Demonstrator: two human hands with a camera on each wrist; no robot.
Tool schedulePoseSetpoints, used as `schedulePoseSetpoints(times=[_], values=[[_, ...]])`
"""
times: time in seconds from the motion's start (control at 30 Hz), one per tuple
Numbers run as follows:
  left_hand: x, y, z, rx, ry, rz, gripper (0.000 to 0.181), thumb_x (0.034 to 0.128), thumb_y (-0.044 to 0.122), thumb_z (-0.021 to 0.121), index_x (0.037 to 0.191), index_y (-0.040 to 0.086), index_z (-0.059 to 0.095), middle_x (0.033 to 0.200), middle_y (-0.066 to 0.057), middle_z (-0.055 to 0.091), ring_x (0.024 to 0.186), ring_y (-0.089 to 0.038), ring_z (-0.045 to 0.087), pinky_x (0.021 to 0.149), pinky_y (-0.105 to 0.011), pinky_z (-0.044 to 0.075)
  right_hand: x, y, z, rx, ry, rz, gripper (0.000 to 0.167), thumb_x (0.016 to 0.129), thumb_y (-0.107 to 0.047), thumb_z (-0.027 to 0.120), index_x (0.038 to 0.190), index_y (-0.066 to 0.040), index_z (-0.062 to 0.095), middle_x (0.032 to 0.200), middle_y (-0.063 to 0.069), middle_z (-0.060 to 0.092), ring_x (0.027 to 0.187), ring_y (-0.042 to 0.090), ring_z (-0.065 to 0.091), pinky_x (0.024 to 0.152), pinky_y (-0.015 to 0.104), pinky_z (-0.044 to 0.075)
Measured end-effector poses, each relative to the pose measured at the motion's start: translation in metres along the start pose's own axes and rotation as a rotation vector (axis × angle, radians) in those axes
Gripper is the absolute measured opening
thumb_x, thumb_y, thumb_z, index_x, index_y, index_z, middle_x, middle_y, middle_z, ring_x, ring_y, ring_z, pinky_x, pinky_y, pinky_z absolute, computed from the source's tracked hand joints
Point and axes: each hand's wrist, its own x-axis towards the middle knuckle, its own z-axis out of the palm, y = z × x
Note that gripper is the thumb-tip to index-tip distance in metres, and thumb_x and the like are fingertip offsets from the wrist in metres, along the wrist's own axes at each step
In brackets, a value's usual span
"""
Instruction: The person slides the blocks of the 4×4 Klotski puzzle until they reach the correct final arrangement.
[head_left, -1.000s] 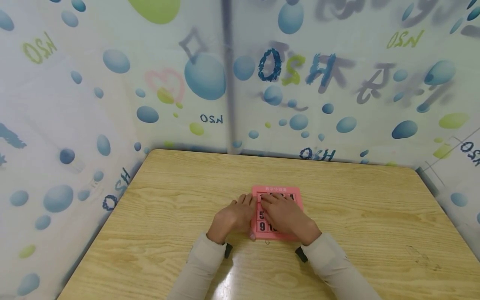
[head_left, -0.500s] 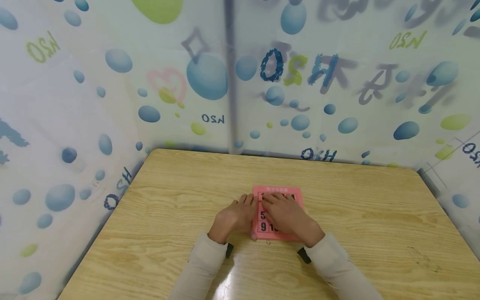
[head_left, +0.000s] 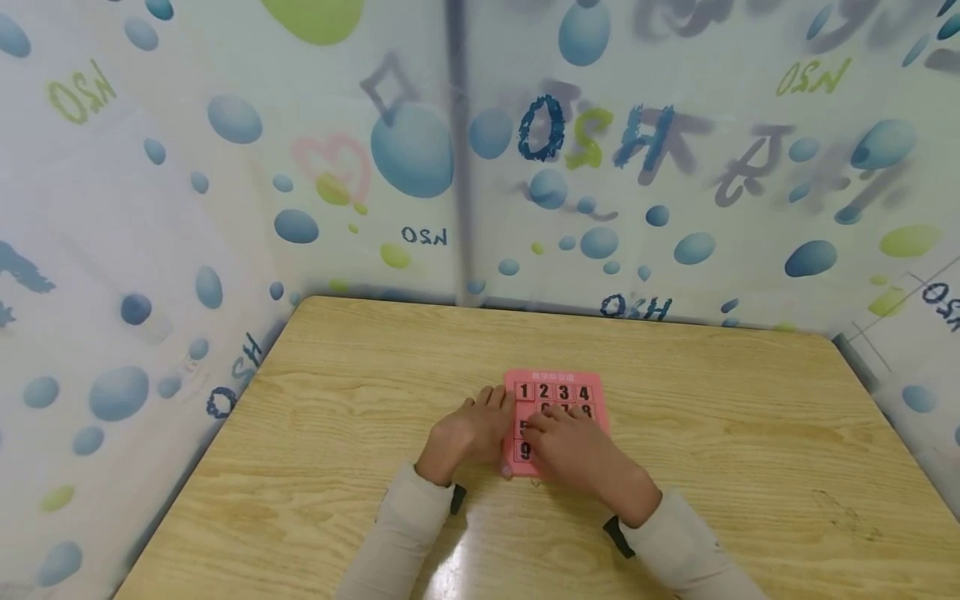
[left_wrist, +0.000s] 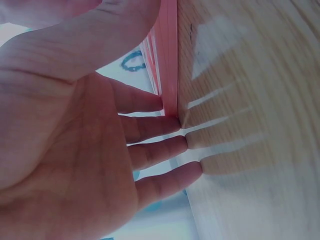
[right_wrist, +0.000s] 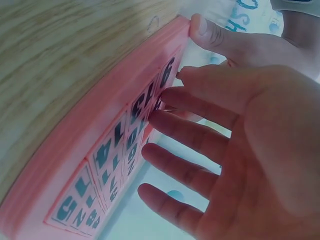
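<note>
A pink sliding number puzzle (head_left: 553,377) lies flat on the table. Its top row reads 1, 2, 3, 4, and a bare pink gap shows below the 1, above the 5. My left hand (head_left: 471,429) stands along the puzzle's left side with straight fingers. In the left wrist view its fingertips (left_wrist: 194,170) reach the tabletop beside the frame; its thumb (right_wrist: 200,27) touches the near left corner. My right hand (head_left: 577,450) spreads over the lower tiles, its index fingertip by the 5. Slightly bent fingers touch or hover over tiles (right_wrist: 110,142); contact is unclear. Several tiles are hidden beneath it.
The wooden table (head_left: 360,358) stretches around the puzzle on all sides. A patterned curtain (head_left: 525,208) hangs behind the table's far edge and at both sides. A small ring mark (head_left: 535,482) sits just below the puzzle's near edge.
My right hand has drawn back towards me, uncovering the top row and part of the 6, 7, 8 row; it now covers the 10. The left hand stays in place.
</note>
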Motion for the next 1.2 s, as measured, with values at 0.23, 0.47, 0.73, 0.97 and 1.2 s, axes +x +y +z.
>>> schedulePoseSetpoints(times=[0.23, 0.47, 0.73, 0.97, 1.2], values=[[-0.0001, -0.0003, 0.0003, 0.017, 0.004, 0.002, 0.112, 0.0737, 0.052, 0.082, 0.156, 0.002, 0.024, 0.157, -0.014, 0.031, 0.144, -0.029, 0.031, 0.114, -0.046, 0.038, -0.0010, -0.0026, -0.0013, 0.013, -0.013, 0.017, 0.024, 0.099, -0.026, 0.060, 0.116, -0.015, 0.074, 0.124, 0.003, 0.066, 0.118, 0.026, 0.060, 0.096, 0.051, 0.053], [0.0009, -0.0006, 0.0004, -0.001, -0.015, -0.010, 0.112, 0.0744, 0.052, 0.081, 0.157, 0.003, 0.022, 0.160, -0.014, 0.027, 0.148, -0.029, 0.027, 0.117, -0.046, 0.035, -0.0008, -0.0006, 0.0025, 0.035, -0.033, 0.047, 0.029, 0.101, -0.028, 0.058, 0.125, -0.015, 0.070, 0.132, 0.004, 0.063, 0.123, 0.029, 0.058, 0.098, 0.055, 0.051], [0.0010, -0.0004, -0.0007, -0.024, -0.028, -0.018, 0.113, 0.0738, 0.050, 0.082, 0.157, 0.003, 0.021, 0.161, -0.014, 0.025, 0.149, -0.029, 0.024, 0.118, -0.047, 0.032, 0.0008, 0.0008, 0.0038, 0.052, -0.050, 0.078, 0.033, 0.101, -0.029, 0.057, 0.129, -0.015, 0.068, 0.137, 0.005, 0.060, 0.129, 0.031, 0.054, 0.102, 0.057, 0.047], [0.0011, -0.0010, -0.0003, -0.004, -0.018, -0.015, 0.115, 0.0722, 0.051, 0.084, 0.157, 0.002, 0.022, 0.160, -0.014, 0.027, 0.148, -0.029, 0.027, 0.117, -0.047, 0.034, 0.0044, 0.0010, 0.0041, 0.053, -0.068, 0.116, 0.035, 0.101, -0.030, 0.057, 0.132, -0.016, 0.066, 0.141, 0.005, 0.058, 0.132, 0.030, 0.052, 0.104, 0.059, 0.045], [0.0008, -0.0006, -0.0005, -0.016, -0.016, -0.014, 0.116, 0.0717, 0.050, 0.084, 0.157, 0.003, 0.022, 0.161, -0.014, 0.026, 0.149, -0.030, 0.025, 0.117, -0.047, 0.034, 0.0052, 0.0026, 0.0064, 0.034, -0.053, 0.117, 0.035, 0.101, -0.028, 0.058, 0.133, -0.016, 0.065, 0.145, 0.004, 0.054, 0.132, 0.031, 0.052, 0.101, 0.058, 0.048]])
